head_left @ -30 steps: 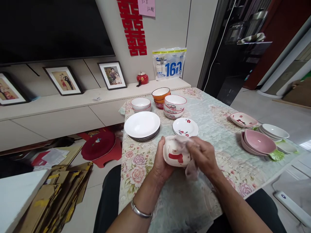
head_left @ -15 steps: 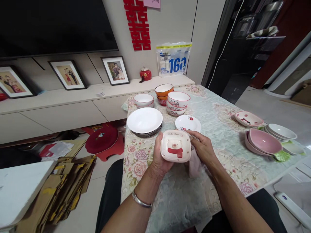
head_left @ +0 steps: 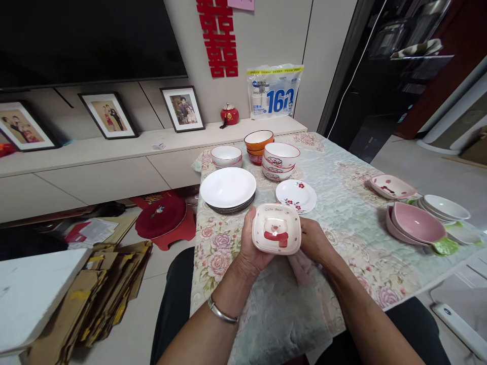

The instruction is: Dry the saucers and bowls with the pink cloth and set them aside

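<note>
A small square bowl point(head_left: 276, 229) with a bear in a red scarf printed inside is held over the near part of the table. My left hand point(head_left: 251, 248) grips its left side, thumb along the rim. At the right side, my right hand point(head_left: 314, 241) is closed on a pale pink cloth point(head_left: 300, 267) that hangs below the bowl; some of its fingers are hidden behind the bowl. Just beyond lie white plates with red flowers point(head_left: 300, 195) and, to the left, a stack of large white plates point(head_left: 228, 187).
Stacked white bowls point(head_left: 279, 154), orange bowls point(head_left: 258, 138) and another white pair point(head_left: 226, 154) stand at the table's back. Pink bowls point(head_left: 418, 221), a pink dish point(head_left: 393, 186) and small white bowls point(head_left: 447, 207) sit at right. A red stool point(head_left: 162, 218) stands left.
My right hand has moved down along the bowl's right side with the cloth, uncovering more of the flowered plates. My left hand still holds the bowl in nearly the same place.
</note>
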The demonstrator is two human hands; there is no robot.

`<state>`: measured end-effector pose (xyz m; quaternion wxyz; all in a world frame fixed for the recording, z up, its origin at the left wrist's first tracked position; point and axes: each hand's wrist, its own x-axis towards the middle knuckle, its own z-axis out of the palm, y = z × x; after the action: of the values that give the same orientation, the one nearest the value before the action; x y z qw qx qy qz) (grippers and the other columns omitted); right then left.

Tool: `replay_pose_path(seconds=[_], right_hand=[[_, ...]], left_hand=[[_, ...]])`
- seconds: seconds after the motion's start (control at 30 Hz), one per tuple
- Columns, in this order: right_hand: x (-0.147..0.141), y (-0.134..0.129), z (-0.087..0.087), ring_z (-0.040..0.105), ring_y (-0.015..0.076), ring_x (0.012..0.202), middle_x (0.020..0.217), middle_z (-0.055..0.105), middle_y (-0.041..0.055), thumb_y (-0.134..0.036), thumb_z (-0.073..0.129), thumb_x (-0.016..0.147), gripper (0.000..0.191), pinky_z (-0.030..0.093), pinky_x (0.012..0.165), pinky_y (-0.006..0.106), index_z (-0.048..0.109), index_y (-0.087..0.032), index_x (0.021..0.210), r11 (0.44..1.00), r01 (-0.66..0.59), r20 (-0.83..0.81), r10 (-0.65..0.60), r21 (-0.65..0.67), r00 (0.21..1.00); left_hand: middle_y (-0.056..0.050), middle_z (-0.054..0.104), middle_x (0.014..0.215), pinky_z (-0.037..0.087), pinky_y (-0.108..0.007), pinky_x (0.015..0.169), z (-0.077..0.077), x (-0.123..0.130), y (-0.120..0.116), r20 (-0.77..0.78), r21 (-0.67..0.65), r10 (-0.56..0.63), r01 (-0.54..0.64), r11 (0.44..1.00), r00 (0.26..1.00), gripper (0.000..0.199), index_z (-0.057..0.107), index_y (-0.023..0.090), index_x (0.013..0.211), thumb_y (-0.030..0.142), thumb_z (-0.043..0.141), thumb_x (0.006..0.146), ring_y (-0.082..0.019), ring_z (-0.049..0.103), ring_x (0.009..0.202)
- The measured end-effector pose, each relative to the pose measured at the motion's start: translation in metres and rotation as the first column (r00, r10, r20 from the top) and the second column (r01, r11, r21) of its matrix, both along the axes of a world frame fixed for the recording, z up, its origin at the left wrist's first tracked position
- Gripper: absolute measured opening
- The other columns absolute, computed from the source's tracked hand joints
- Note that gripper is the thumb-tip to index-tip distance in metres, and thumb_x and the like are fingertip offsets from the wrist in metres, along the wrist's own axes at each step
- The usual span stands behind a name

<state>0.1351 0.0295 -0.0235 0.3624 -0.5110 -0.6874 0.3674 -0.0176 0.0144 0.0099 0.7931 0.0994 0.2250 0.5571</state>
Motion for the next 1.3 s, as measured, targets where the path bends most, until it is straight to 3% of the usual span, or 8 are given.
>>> replay_pose_path(seconds=[0.23, 0.43, 0.87, 1.03, 1.3], right_hand=[[0.0001, -0.0013, 0.0009, 0.069, 0.03, 0.086, 0.095, 0.078, 0.0023, -0.02, 0.058, 0.074, 0.022, 0.051, 0.071, 0.035, 0.078, -0.022, 0.083, 0.999, 0.004, 0.03, -0.005, 0.034, 1.0], [-0.0011, -0.0022, 0.0045, 0.069, 0.0291, 0.086, 0.1, 0.077, 0.0035, -0.02, 0.056, 0.076, 0.023, 0.05, 0.071, 0.034, 0.077, -0.022, 0.085, 0.998, -0.015, 0.06, 0.012, 0.055, 0.998], [-0.0016, -0.0031, 0.0065, 0.069, 0.0281, 0.08, 0.091, 0.078, 0.0026, -0.02, 0.057, 0.074, 0.017, 0.046, 0.065, 0.031, 0.075, -0.02, 0.075, 0.996, -0.013, 0.095, 0.005, 0.083, 0.995], [-0.0024, -0.0045, 0.0086, 0.069, 0.0284, 0.082, 0.096, 0.078, 0.0027, -0.02, 0.057, 0.075, 0.019, 0.046, 0.066, 0.032, 0.075, -0.021, 0.079, 0.997, -0.018, 0.083, 0.012, 0.074, 0.996], [-0.0021, -0.0049, 0.0073, 0.069, 0.029, 0.086, 0.101, 0.077, 0.0038, -0.021, 0.056, 0.079, 0.02, 0.049, 0.068, 0.033, 0.075, -0.021, 0.086, 0.998, -0.028, 0.09, 0.023, 0.062, 0.996]], left_hand=[[-0.018, 0.075, 0.098, 0.047, -0.049, 0.097, -0.0002, 0.0003, -0.0018, -0.024, 0.01, 0.003, -0.003, 1.0, 1.0, 0.055, 0.069, 0.007, 0.104, 0.055, 0.048, 0.088, -0.036, 0.064, 0.109], [-0.017, 0.075, 0.097, 0.047, -0.048, 0.098, 0.0029, -0.0002, -0.0019, -0.035, 0.008, 0.021, -0.02, 1.0, 0.999, 0.054, 0.07, 0.008, 0.105, 0.053, 0.044, 0.09, -0.034, 0.065, 0.108], [-0.016, 0.075, 0.099, 0.048, -0.048, 0.097, 0.0028, -0.0019, -0.0021, -0.063, 0.032, 0.014, -0.012, 0.999, 0.998, 0.053, 0.07, 0.008, 0.105, 0.053, 0.047, 0.088, -0.035, 0.065, 0.109], [-0.016, 0.075, 0.098, 0.047, -0.047, 0.098, 0.0048, -0.002, -0.0026, -0.059, 0.024, 0.009, -0.007, 1.0, 0.998, 0.055, 0.07, 0.008, 0.106, 0.053, 0.042, 0.091, -0.034, 0.066, 0.108], [-0.016, 0.075, 0.101, 0.047, -0.048, 0.098, 0.0006, -0.0053, -0.0015, -0.037, 0.055, -0.003, 0.005, 0.998, 0.999, 0.054, 0.07, 0.008, 0.109, 0.052, 0.049, 0.087, -0.034, 0.066, 0.108]])
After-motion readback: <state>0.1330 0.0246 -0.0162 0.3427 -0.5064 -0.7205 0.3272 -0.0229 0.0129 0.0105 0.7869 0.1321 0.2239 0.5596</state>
